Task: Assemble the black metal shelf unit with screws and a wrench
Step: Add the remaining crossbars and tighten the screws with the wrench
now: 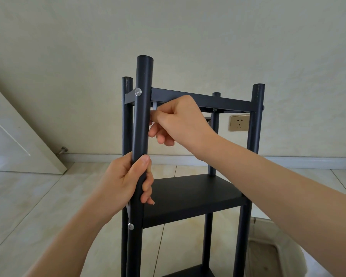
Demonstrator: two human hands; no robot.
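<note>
The black metal shelf unit (190,194) stands upright in the middle of the view, with round posts and flat shelves. My left hand (126,180) grips the near front post (142,120) just above the middle shelf. My right hand (180,120) is under the top shelf frame (204,100), right behind that post, and pinches a small silver wrench (154,107) whose tip shows by the fingers. A silver screw head (138,92) sits in the post at the top shelf. A second screw (130,226) sits lower on the post, at the middle shelf.
A cream wall is close behind the shelf, with a gold socket plate (239,122) on it. A white door (18,140) with a door stop stands open at the left. The floor is pale tile. A pale bag or sheet (272,248) lies at the lower right.
</note>
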